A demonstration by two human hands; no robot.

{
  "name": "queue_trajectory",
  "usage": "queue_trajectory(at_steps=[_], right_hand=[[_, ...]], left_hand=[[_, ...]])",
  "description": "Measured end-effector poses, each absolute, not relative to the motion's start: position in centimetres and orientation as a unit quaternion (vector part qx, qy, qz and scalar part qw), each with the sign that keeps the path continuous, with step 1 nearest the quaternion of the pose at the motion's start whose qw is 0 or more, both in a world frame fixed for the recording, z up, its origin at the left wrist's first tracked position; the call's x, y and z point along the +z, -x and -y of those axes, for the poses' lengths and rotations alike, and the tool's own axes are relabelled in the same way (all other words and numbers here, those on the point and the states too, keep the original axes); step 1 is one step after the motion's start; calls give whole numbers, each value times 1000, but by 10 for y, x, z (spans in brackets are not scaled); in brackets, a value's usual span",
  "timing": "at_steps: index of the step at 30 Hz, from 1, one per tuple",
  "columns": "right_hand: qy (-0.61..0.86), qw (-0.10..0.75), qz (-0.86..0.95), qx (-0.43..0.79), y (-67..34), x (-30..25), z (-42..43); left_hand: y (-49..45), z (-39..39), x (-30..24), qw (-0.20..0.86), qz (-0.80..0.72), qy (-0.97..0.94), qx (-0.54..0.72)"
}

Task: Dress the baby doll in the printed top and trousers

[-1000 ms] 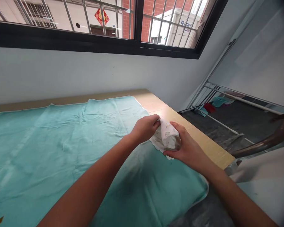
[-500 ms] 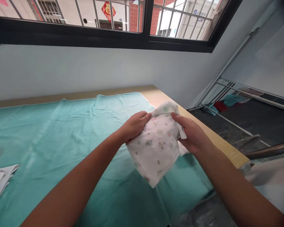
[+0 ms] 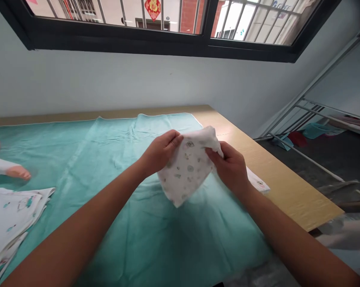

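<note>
A white triangular bib (image 3: 187, 169) with a small printed pattern hangs between my two hands above the turquoise cloth, one corner pointing down. My left hand (image 3: 163, 150) is closed on its upper left edge, thumb on top. Its upper right corner is pinched by my right hand (image 3: 229, 161), and the fabric bunches there. Part of another white printed cloth (image 3: 258, 181) shows behind my right wrist, lying near the table's right edge.
The turquoise cloth (image 3: 63, 147) covers most of the wooden table (image 3: 299, 203). Folded white printed cloths (image 3: 15, 215) lie at the left, beside a doll's arm (image 3: 15, 171). A wall with a barred window stands behind; a metal bed frame (image 3: 332, 119) is at right.
My view has swung left, showing more of the folded cloths and the doll. Both hands still hold the bib; its top edge has shifted and the lower corner hangs higher in view.
</note>
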State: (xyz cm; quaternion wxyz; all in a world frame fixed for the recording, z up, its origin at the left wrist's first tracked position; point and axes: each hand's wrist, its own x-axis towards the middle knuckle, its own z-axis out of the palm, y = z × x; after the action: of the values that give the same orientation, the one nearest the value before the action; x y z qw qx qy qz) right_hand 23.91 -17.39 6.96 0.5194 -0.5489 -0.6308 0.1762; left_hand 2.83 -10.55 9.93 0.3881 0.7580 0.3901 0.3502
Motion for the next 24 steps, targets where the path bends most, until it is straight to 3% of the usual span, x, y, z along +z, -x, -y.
queue_trajectory(at_steps=[3,6,12,17,21,24], right_hand=[[370,512,769,-99,-212,74,175],[187,488,827,-207,-180,60,187],[47,318,937,-139,-151,17,209],[121,223,965,-71,-150,16,222],[122,199,972,11,-151,27,235],[64,237,969,25,-164,41,230]], left_hand=[[-10,114,106,373,-348,-723,465],[7,125,98,425,-332,-648,538],[34,132,64,461,-435,-595,494],[37,142,52,362,-484,-706,369],[33,170,58,239,-474,-811,247],[35,196,62,210,-453,-849,173]])
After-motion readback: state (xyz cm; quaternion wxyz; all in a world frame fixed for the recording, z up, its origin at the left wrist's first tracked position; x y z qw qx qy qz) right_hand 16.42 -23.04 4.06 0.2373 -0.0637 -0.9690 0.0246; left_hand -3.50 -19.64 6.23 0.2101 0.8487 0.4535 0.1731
